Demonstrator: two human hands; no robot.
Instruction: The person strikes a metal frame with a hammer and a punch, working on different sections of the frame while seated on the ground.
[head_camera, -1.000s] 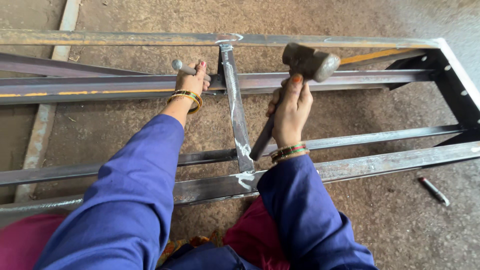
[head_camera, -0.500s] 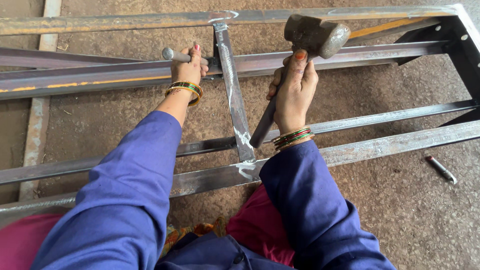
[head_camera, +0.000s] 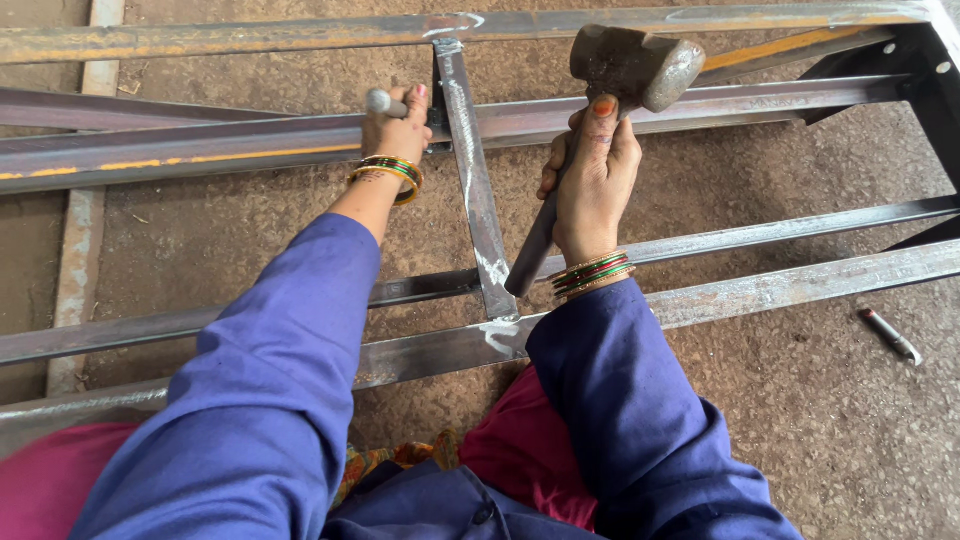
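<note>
My right hand (head_camera: 592, 180) grips the dark handle of a heavy steel hammer (head_camera: 634, 66), its head raised above the frame at the upper middle. My left hand (head_camera: 398, 130) is closed round a short metal chisel (head_camera: 380, 101), held against a long steel bar (head_camera: 200, 152) next to the upright flat cross strip (head_camera: 478, 200). Both arms wear blue sleeves and bangles. The steel frame (head_camera: 760, 290) of welded angle bars lies flat on the concrete floor in front of me.
A small metal rod (head_camera: 890, 335) lies on the concrete at the right. A black-painted corner of the frame (head_camera: 925, 85) sits at the upper right. A pale strip (head_camera: 85, 230) runs along the floor at the left.
The hammer head has risen slightly and drawn nearer the chisel. My left hand has kept the chisel on the bar. The view has shifted a little downward.
</note>
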